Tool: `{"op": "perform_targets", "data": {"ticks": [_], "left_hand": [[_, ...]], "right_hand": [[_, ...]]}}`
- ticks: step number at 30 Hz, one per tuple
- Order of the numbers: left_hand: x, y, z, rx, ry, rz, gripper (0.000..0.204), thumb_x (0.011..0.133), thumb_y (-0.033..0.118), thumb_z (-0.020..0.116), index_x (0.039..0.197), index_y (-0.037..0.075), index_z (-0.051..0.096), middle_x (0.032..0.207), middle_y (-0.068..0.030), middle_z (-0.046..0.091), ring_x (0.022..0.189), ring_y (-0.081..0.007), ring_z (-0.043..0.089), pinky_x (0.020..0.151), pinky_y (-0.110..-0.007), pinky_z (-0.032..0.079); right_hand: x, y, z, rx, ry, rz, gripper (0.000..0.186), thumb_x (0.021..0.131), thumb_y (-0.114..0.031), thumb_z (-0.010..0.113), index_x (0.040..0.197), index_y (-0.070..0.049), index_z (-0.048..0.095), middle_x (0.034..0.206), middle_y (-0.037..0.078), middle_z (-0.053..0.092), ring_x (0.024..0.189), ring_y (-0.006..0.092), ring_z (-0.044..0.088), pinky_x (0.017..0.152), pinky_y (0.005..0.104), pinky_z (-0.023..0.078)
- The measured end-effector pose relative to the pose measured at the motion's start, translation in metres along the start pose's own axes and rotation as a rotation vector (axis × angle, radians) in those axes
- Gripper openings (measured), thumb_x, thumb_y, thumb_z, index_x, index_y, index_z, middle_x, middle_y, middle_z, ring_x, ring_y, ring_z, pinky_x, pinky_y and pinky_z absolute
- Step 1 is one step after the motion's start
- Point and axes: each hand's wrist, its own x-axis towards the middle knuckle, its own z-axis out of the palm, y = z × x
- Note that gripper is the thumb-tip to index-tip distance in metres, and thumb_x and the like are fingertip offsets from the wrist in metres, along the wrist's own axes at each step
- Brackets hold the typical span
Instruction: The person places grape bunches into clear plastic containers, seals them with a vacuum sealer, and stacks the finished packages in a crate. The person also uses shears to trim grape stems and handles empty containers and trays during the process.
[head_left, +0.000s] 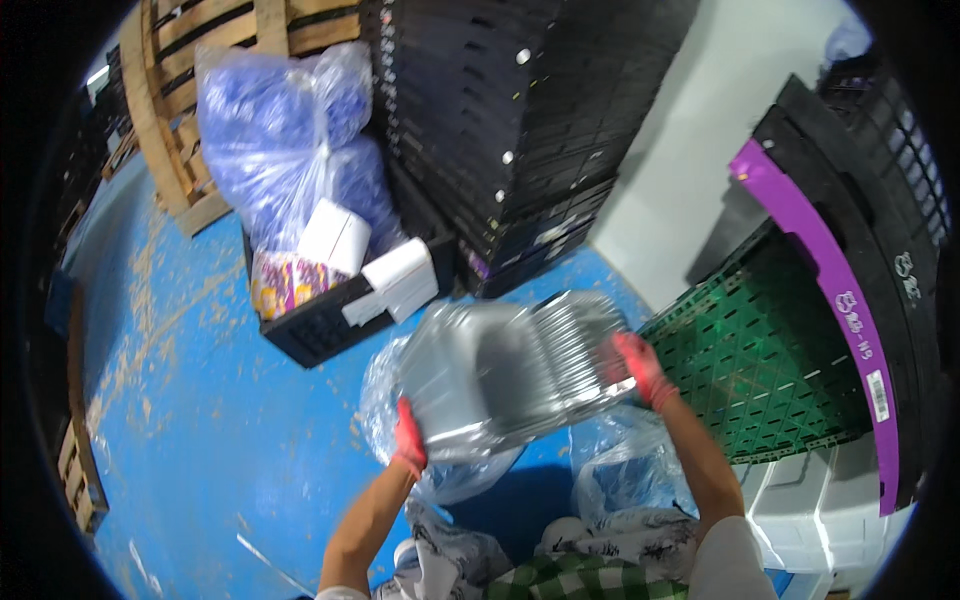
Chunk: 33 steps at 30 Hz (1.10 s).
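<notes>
We hold a nested stack of clear plastic trays (515, 375) between both hands, just below the middle of the frame. Our left hand (409, 440), in a red glove, clamps the stack's lower left corner; our right hand (640, 368), also gloved in red, grips its right end, fingers wrapped over the edge. The stack tilts, its right end higher. How many trays are nested in it we cannot count; the layered rims blur together and glare washes out the middle.

Under the stack, clear plastic bags (620, 470) bunch up, partly hidden by the trays and our forearms; we cannot tell whether it is one bag or two. Our patterned clothing fills the bottom edge and is cut off there.

To the right stands one green perforated crate (760, 360), touching our right wrist in the picture, with white crates (820, 510) below it, cut off by the rim. One purple band (815, 260) curves along black crates (870, 200) at far right.

Above the stack, one low black crate (325, 325) sits on the blue floor (200, 420), holding two white boxes (335, 238) and a colourful packet. Two blue-filled clear bags (270, 140) pile behind it. A tall pile of black crates (500, 120) rises top centre; wooden pallets (170, 90) lean at upper left, their far parts lost in the dark rim.
</notes>
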Motion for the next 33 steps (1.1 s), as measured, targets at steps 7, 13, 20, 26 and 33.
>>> {"op": "perform_targets", "data": {"ticks": [7,13,20,26,33], "left_hand": [[-0.048,-0.008,0.008,-0.201,-0.161,-0.006,0.070,0.087,0.059,0.030,0.129,0.005,0.044,0.121,-0.0147,0.054,0.109,-0.0294,0.054,0.096,-0.041,0.041],[-0.001,-0.006,0.087,-0.248,-0.545,-0.101,0.073,0.085,0.064,0.028,0.135,0.011,0.036,0.135,-0.0109,0.041,0.123,-0.0294,0.040,0.104,-0.041,0.030],[0.094,0.002,0.143,1.300,-0.309,0.115,0.075,0.083,0.062,0.037,0.136,0.010,0.032,0.139,-0.0239,0.029,0.128,-0.0398,0.029,0.102,-0.051,0.024],[0.012,0.023,0.045,2.059,0.166,0.773,0.091,0.060,0.046,0.074,0.135,0.015,0.033,0.143,-0.0218,0.021,0.131,-0.0462,0.013,0.105,-0.059,0.004],[-0.021,0.019,-0.084,1.696,0.752,0.451,0.104,0.060,0.036,0.076,0.141,0.012,0.015,0.143,-0.0218,0.020,0.123,-0.0393,0.032,0.098,-0.049,0.031]], "right_hand": [[-0.048,-0.043,0.019,0.413,-0.048,-0.119,0.046,0.087,0.002,0.053,0.127,0.008,0.032,0.122,0.015,0.046,0.114,0.0254,0.048,0.101,0.0349,0.039],[-0.029,-0.172,-0.019,-0.020,-0.037,-0.294,0.057,0.084,-0.017,0.063,0.129,0.005,0.035,0.116,0.013,0.054,0.103,0.0165,0.054,0.081,0.0255,0.048],[0.047,-0.180,-0.059,-0.787,0.528,-0.343,0.058,0.082,-0.048,0.051,0.124,-0.008,0.047,0.116,0.018,0.055,0.110,0.0333,0.051,0.096,0.0375,0.038],[0.052,-0.009,-0.025,-1.179,0.275,-0.440,0.058,0.084,-0.040,0.050,0.132,-0.010,0.037,0.135,0.020,0.036,0.124,0.0364,0.032,0.103,0.0436,0.027],[-0.029,0.041,-0.019,-1.042,0.186,-0.618,0.064,0.076,-0.029,0.063,0.131,-0.008,0.037,0.128,0.021,0.041,0.114,0.0381,0.041,0.093,0.0463,0.034]]}}
